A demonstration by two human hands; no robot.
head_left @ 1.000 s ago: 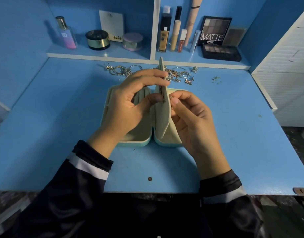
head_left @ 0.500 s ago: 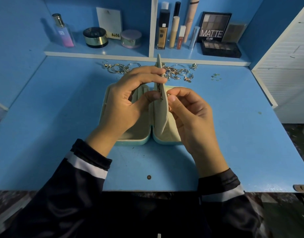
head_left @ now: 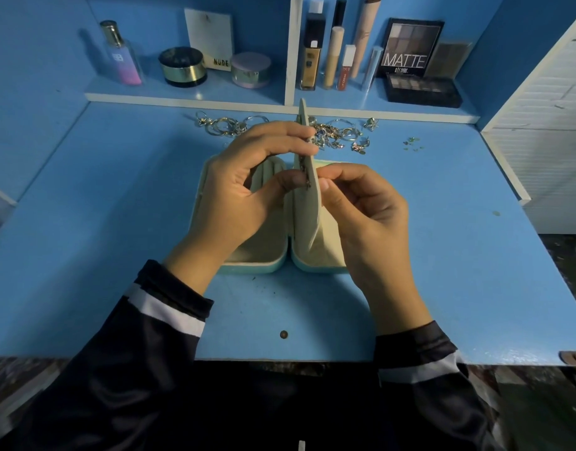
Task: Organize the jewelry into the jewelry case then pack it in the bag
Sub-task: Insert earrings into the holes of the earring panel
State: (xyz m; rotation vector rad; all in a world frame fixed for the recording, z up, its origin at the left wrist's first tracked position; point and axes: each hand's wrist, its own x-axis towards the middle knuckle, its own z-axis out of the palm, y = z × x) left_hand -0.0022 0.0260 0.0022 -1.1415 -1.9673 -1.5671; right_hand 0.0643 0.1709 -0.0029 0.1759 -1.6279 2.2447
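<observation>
— Jewelry case (head_left: 254, 267): where?
— Lying open on the blue desk (head_left: 117, 222), in the middle. Cream flap (head_left: 308, 216) standing up inside.
— Left hand (head_left: 244, 196)?
— Pinching the cream flap: fingers near the top, thumb lower down.
— Right hand (head_left: 371, 222)?
— Curled, fingertips pinching the flap's other side, by a tiny metal piece (head_left: 308, 183).
— Loose jewelry (head_left: 332, 136)?
— Piled at the back, by the makeup shelf (head_left: 182, 96).

Dim bluish light, soft shadows, wide-angle warp at edges, corners blurry.

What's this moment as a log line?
left hand grips flap | right hand pinches jewelry piece | case open | loose jewelry behind
</observation>
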